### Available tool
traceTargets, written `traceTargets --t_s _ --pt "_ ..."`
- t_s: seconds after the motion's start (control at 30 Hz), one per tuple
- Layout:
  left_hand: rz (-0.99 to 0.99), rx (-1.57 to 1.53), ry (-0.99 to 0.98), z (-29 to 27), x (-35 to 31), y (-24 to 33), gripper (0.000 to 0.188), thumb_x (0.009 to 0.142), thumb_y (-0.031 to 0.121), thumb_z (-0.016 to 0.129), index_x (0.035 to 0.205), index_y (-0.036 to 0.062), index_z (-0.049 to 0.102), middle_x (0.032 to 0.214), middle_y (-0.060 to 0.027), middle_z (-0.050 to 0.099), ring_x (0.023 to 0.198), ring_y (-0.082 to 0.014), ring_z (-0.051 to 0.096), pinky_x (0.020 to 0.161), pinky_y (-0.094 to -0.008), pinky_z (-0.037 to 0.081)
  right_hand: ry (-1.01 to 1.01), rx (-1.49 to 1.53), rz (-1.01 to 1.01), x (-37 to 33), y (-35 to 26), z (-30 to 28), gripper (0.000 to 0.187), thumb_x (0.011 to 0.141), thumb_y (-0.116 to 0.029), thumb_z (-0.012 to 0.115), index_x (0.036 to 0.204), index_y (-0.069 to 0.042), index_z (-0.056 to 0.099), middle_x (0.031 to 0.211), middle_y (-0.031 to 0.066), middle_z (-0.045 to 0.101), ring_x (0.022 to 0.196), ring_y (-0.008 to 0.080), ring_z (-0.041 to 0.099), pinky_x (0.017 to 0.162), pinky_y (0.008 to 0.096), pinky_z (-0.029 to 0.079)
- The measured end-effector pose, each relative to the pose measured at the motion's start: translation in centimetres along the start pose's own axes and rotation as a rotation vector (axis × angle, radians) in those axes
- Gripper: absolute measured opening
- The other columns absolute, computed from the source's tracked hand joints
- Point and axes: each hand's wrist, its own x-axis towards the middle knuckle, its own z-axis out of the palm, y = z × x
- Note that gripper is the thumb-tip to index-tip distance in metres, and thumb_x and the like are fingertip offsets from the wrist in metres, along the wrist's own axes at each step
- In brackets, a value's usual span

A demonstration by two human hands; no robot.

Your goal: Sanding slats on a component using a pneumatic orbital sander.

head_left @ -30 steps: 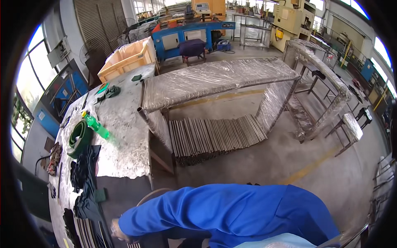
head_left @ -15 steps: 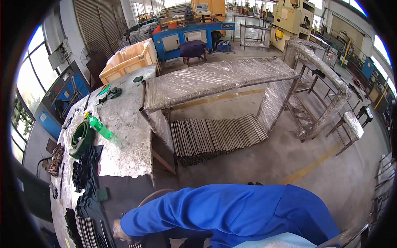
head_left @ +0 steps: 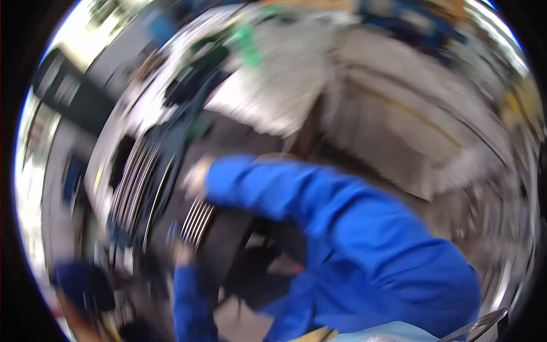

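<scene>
Motion blurs the whole view. My right hand [head_left: 196, 178], in a blue sleeve, is at the far end of a small row of thin shiny metal rods [head_left: 196, 223] on the dark table covering [head_left: 228, 139]. Close to the near end of those rods is my left hand [head_left: 182, 252], also blue-sleeved. The fingers of both hands are smeared, so their grip on the rods does not show. Left of them lies another row of metal rods [head_left: 135, 185] on dark cloth, with a single rod [head_left: 158, 196] beside it.
Farther along the table are dark crumpled cloths [head_left: 185, 88], a green band [head_left: 211, 54] and a green bottle [head_left: 247, 45]. Another person, with something dark blue [head_left: 85, 285], is at the lower left. Blurred wrapped frames stand on the right.
The view has swung down and left, so the table and rods sit higher in it. My left hand and another person at the lower left have come into sight.
</scene>
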Motion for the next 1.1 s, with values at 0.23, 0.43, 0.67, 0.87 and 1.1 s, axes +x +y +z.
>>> traceTargets --t_s 0.23,0.43,0.67,0.87,1.1 --pt "-0.487 0.179 -0.317 -8.4 -12.4 -2.4 0.062 0.095 0.038 0.041 0.146 0.0049 0.033 0.151 -0.0161 0.033 0.14 -0.0329 0.029 0.118 -0.043 0.015 -0.064 -0.838 0.17 0.2 -7.6 -0.4 0.053 0.075 -0.043 0.066 0.118 -0.014 0.057 0.11 0.0138 0.067 0.091 0.0318 0.067 0.077 0.0398 0.054" --pt "-0.485 0.176 -0.318 -9.3 -12.4 -0.6 0.064 0.097 0.043 0.036 0.148 0.0061 0.028 0.152 -0.0154 0.031 0.142 -0.0331 0.025 0.118 -0.044 0.011 -0.109 -0.862 0.165 0.2 -8.1 0.1 0.058 0.079 -0.047 0.063 0.127 -0.014 0.055 0.115 0.0133 0.066 0.098 0.0305 0.067 0.082 0.0418 0.053" --pt "-0.533 0.188 -0.405 -9.8 -11.7 0.4 0.062 0.099 0.044 0.032 0.15 0.0097 0.024 0.156 -0.0119 0.026 0.145 -0.0311 0.019 0.118 -0.0438 0.01 -0.106 -0.888 0.15 0.4 -8.8 1.1 0.06 0.08 -0.048 0.063 0.129 -0.015 0.053 0.115 0.0131 0.066 0.099 0.0306 0.067 0.084 0.0418 0.053" --pt "-0.522 0.171 -0.386 -10.2 -12.3 1.3 0.063 0.099 0.045 0.032 0.151 0.01 0.023 0.157 -0.0114 0.023 0.145 -0.0312 0.019 0.118 -0.0441 0.009 -0.102 -0.903 0.134 0.2 -8.3 1.7 0.066 0.079 -0.046 0.066 0.135 -0.016 0.048 0.118 0.0152 0.063 0.101 0.0317 0.065 0.088 0.0399 0.052" --pt "-0.511 0.182 -0.371 -10.3 -13.0 2.4 0.064 0.099 0.046 0.032 0.152 0.0112 0.02 0.158 -0.0106 0.02 0.145 -0.0307 0.018 0.119 -0.0441 0.008 -0.09 -0.923 0.151 -0.4 -8.1 1.6 0.068 0.079 -0.047 0.065 0.137 -0.017 0.046 0.119 0.0146 0.062 0.104 0.0313 0.064 0.09 0.0401 0.051"
